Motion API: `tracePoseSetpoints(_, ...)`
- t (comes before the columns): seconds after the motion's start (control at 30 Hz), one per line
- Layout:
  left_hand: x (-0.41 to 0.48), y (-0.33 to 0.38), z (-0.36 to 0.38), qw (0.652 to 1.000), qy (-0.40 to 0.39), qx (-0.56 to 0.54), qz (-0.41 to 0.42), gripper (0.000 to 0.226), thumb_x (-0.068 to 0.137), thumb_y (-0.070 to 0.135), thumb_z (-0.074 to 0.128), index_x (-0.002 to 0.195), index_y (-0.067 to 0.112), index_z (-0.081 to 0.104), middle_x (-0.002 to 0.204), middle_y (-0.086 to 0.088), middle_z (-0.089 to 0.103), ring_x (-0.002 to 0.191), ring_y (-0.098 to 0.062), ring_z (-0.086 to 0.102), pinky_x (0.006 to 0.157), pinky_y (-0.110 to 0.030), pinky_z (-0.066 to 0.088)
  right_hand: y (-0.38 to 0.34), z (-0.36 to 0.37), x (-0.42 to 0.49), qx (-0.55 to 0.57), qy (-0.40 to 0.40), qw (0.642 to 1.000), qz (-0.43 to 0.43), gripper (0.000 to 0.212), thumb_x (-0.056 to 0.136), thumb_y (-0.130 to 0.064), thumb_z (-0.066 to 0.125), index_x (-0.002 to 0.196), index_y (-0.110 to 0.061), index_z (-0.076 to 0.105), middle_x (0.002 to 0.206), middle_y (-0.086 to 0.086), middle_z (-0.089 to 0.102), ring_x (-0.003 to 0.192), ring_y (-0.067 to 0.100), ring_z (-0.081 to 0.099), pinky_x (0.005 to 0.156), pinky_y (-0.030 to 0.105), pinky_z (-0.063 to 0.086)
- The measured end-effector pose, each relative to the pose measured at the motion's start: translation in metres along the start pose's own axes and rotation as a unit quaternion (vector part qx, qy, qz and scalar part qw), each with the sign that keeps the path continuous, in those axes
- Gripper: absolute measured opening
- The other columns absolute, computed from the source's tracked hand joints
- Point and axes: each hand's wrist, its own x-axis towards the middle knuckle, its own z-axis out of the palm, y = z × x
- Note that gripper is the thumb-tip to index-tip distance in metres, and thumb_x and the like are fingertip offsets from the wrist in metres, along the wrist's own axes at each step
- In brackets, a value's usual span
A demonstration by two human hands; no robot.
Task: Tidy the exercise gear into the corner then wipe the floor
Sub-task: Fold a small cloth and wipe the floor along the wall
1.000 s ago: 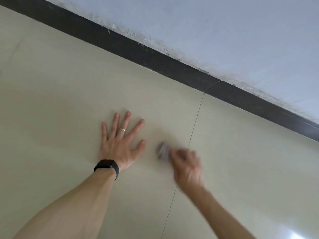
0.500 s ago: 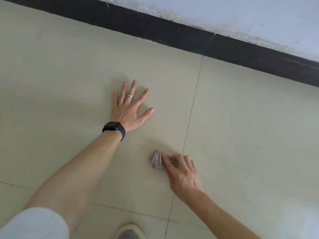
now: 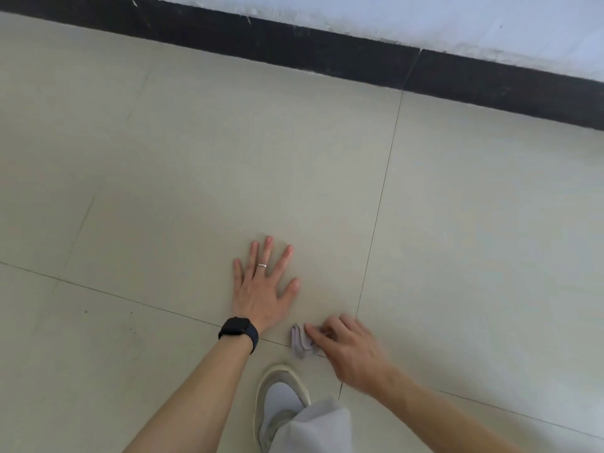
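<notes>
Head view, right hand pinching cloth, left hand flat on floor

I can read no text, label, brand or number anywhere in my head view. The black watch on the left wrist has a dark face. The shoe is too blurred for any marking to be made out. The floor and the cloth show plain surfaces only.
</notes>
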Motion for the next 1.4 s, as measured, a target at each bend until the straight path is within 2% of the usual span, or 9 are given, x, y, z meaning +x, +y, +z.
tracePoseSetpoints(0.1,-0.006,-0.006,-0.008,0.999,0.026,-0.021,-0.012,0.064,0.097,0.063,0.026,0.154,0.052,-0.001,0.165,0.009,-0.016,0.153,-0.020,-0.014,0.123,-0.052,-0.005,0.032,-0.015,0.038,-0.039,-0.001,0.998,-0.046,0.051,0.079,-0.022,0.071,0.127,-0.031,0.060,0.096,-0.002,0.056,0.080,0.022,0.056,0.064,0.032,0.046)
tracePoseSetpoints(0.27,-0.019,-0.044,-0.014,0.991,0.026,-0.041,-0.126,0.064,0.099,0.061,0.027,0.153,0.051,-0.005,0.165,0.008,-0.018,0.152,-0.021,-0.019,0.122,-0.050,-0.008,0.049,-0.027,0.120,0.003,0.126,0.943,0.307,0.041,0.097,-0.028,0.055,0.138,-0.027,0.053,0.106,0.006,0.054,0.092,0.032,0.052,0.076,0.040,0.044)
tracePoseSetpoints(0.37,-0.025,-0.068,-0.021,0.985,0.001,-0.069,-0.157,0.062,0.099,0.061,0.026,0.152,0.054,-0.005,0.165,0.009,-0.018,0.152,-0.020,-0.018,0.123,-0.052,-0.005,-0.008,0.001,0.103,-0.007,0.050,0.997,0.065,0.045,0.091,-0.033,0.054,0.135,-0.024,0.055,0.101,0.003,0.055,0.082,0.029,0.056,0.066,0.037,0.047)
tracePoseSetpoints(0.47,-0.024,-0.081,-0.030,0.989,0.013,-0.076,-0.128,0.058,0.096,0.061,0.017,0.153,0.055,0.005,0.167,0.010,-0.007,0.154,-0.020,-0.006,0.123,-0.050,0.001,-0.016,0.010,0.101,-0.031,-0.030,0.984,-0.171,0.049,0.080,-0.031,0.067,0.128,-0.028,0.059,0.095,-0.002,0.056,0.079,0.022,0.056,0.063,0.032,0.045)
tracePoseSetpoints(0.57,-0.020,-0.100,-0.038,0.981,0.066,-0.078,-0.162,0.062,0.093,0.057,0.019,0.154,0.048,0.016,0.167,0.004,0.009,0.154,-0.021,0.006,0.124,-0.047,0.007,0.008,0.000,0.156,-0.093,0.024,0.986,-0.134,0.045,0.083,-0.027,0.066,0.127,-0.029,0.061,0.095,0.000,0.058,0.079,0.026,0.058,0.063,0.034,0.043)
tracePoseSetpoints(0.73,-0.028,-0.161,-0.050,0.959,0.073,-0.068,-0.265,0.061,0.101,0.051,0.035,0.157,0.043,0.011,0.168,0.003,0.004,0.154,-0.022,-0.002,0.122,-0.052,-0.002,0.010,0.000,0.211,-0.063,0.097,0.980,0.163,0.043,0.096,-0.025,0.060,0.138,-0.021,0.054,0.105,0.006,0.057,0.087,0.032,0.053,0.069,0.039,0.044)
tracePoseSetpoints(0.93,-0.033,-0.228,-0.072,0.950,0.035,-0.079,-0.301,0.057,0.103,0.048,0.023,0.157,0.042,0.004,0.167,0.009,0.000,0.154,-0.017,-0.001,0.122,-0.055,-0.004,-0.074,0.040,0.206,-0.059,-0.021,0.956,-0.286,0.045,0.083,-0.024,0.061,0.128,-0.023,0.063,0.093,-0.004,0.058,0.074,0.022,0.054,0.061,0.033,0.043)
tracePoseSetpoints(1.17,-0.032,-0.270,-0.079,0.924,0.146,-0.102,-0.338,0.051,0.104,0.034,0.034,0.154,0.030,0.031,0.163,0.007,0.026,0.151,-0.013,0.019,0.123,-0.048,-0.005,-0.107,0.043,0.362,-0.062,0.028,0.997,0.022,0.036,0.096,-0.039,0.054,0.129,-0.026,0.060,0.095,0.005,0.059,0.083,0.032,0.058,0.072,0.040,0.044)
tracePoseSetpoints(1.4,-0.038,-0.324,-0.074,0.936,0.069,-0.089,-0.334,0.056,0.106,0.026,0.023,0.158,0.038,0.005,0.165,0.021,0.003,0.152,-0.003,0.004,0.121,-0.055,-0.008,-0.180,0.086,0.367,-0.059,-0.017,0.941,-0.334,0.034,0.089,-0.034,0.057,0.121,-0.027,0.067,0.087,-0.002,0.058,0.070,0.024,0.053,0.060,0.035,0.040)
